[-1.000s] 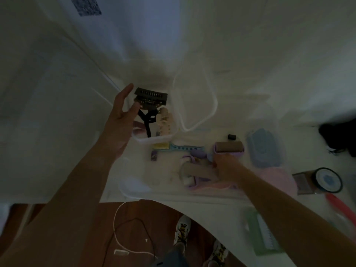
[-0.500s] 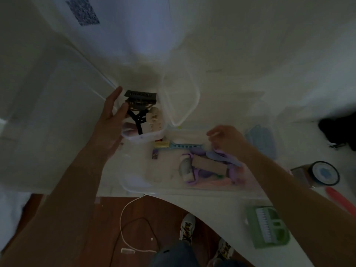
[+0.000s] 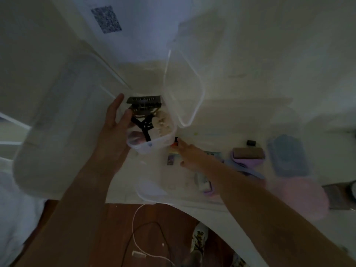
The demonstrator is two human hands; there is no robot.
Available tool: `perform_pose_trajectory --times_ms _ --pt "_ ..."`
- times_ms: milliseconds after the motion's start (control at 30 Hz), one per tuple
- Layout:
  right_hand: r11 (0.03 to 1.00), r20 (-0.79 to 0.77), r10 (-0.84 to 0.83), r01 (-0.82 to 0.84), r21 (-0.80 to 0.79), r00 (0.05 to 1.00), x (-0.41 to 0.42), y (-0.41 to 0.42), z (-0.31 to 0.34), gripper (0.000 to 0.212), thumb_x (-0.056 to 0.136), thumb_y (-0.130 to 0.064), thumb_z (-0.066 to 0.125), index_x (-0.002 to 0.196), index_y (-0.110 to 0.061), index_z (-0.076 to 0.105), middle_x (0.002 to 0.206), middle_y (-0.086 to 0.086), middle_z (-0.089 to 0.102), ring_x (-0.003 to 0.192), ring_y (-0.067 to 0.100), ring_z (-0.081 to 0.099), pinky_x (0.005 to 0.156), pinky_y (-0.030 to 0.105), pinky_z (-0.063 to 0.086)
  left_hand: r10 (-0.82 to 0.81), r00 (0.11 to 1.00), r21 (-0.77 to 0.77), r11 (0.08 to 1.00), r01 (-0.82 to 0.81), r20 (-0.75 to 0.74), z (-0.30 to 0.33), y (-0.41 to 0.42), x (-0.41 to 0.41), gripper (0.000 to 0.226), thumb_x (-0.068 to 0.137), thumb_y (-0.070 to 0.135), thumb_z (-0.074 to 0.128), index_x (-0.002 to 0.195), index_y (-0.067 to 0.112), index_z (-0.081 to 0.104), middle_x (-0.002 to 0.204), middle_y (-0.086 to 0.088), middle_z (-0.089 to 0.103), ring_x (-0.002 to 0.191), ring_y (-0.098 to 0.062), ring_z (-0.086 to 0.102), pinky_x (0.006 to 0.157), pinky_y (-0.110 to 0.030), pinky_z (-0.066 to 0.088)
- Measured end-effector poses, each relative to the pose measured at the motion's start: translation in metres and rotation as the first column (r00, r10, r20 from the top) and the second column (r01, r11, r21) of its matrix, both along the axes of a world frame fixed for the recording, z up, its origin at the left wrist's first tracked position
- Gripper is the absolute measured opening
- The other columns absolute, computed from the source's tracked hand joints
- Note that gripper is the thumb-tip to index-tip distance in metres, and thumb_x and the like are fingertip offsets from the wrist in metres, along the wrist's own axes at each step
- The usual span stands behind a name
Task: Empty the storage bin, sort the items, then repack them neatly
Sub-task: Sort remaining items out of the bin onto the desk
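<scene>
My left hand (image 3: 113, 130) grips a small clear tub (image 3: 154, 144) lifted off the table, with black hair clips (image 3: 143, 110) and a cream claw clip (image 3: 163, 121) inside. Its hinged clear lid (image 3: 183, 83) stands up at the right. My right hand (image 3: 187, 154) is just below the tub's right corner, pinching a small orange and black item (image 3: 175, 143). Under my arm lies the large clear storage bin (image 3: 150, 191), with a purple lint roller (image 3: 248, 154), a small purple card (image 3: 171, 159) and a teal comb partly hidden.
A big clear bin lid (image 3: 57, 132) lies at the left. On the white table (image 3: 250, 64) are a blue case (image 3: 289, 158), a small black block (image 3: 251, 143) and a pink pad (image 3: 300, 197). Below the table's edge are wooden floor, cables (image 3: 138, 228) and shoes.
My right hand left the purple roller in the bin and moved left up to the small tub, now pinching a small orange item. The left hand kept holding the tub.
</scene>
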State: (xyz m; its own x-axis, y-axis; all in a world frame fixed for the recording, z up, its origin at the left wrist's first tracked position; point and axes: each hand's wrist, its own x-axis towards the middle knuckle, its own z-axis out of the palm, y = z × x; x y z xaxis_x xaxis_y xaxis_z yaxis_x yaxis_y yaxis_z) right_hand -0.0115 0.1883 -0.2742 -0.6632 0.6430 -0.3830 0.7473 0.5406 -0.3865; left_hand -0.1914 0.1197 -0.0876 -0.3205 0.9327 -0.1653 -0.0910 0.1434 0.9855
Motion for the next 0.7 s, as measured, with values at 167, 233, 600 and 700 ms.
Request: perform_pose_trajectory --times_ms 167,233,600,700 --pt "0.997 0.144 0.035 -0.045 0.068 0.989 0.006 -0.007 -0.001 0.052 0.092 -0.008 0.051 0.141 0.003 0.035 0.132 0.020 0.054 0.113 0.035 0.057 0.091 0.040 0.050 -0.016 1.000 0.002 1.000 0.016 -0.016 0.000 -0.006 -0.006 0.042 0.105 0.022 0.042 0.142 0.043 0.041 0.124 -0.005 0.068 0.112 -0.026 0.066 0.070 -0.036 0.057" --pt "1.000 0.138 -0.024 0.021 0.017 0.990 0.018 -0.008 0.005 0.045 0.091 -0.008 0.053 0.133 0.003 0.043 0.126 0.020 0.059 0.111 0.034 0.060 0.089 0.038 0.051 -0.024 1.000 0.003 1.000 0.024 -0.013 0.002 -0.008 -0.005 0.042 0.105 0.022 0.043 0.141 0.044 0.041 0.125 -0.007 0.067 0.108 -0.026 0.067 0.070 -0.035 0.057" --pt "0.339 -0.350 -0.935 0.155 -0.928 -0.051 0.126 -0.064 0.169 0.021 0.098 -0.023 0.054 0.112 -0.017 0.069 0.099 0.009 0.074 0.084 0.021 0.072 0.062 0.030 0.060 -0.232 0.966 0.014 0.972 0.235 -0.116 0.016 -0.026 0.072 0.044 0.103 0.027 0.047 0.142 0.047 0.040 0.114 -0.003 0.071 0.094 -0.043 0.068 0.083 -0.061 0.055" --pt "0.437 -0.448 -0.888 0.112 -0.892 -0.103 0.171 -0.107 0.207 0.090 0.052 -0.052 0.090 0.132 -0.028 0.057 0.124 0.008 0.067 0.106 0.028 0.068 0.085 0.050 0.056 -0.345 0.923 0.013 0.936 0.352 -0.171 0.024 -0.034 0.123 0.044 0.104 0.030 0.044 0.142 0.050 0.036 0.118 -0.002 0.070 0.093 -0.034 0.070 0.083 -0.059 0.056"
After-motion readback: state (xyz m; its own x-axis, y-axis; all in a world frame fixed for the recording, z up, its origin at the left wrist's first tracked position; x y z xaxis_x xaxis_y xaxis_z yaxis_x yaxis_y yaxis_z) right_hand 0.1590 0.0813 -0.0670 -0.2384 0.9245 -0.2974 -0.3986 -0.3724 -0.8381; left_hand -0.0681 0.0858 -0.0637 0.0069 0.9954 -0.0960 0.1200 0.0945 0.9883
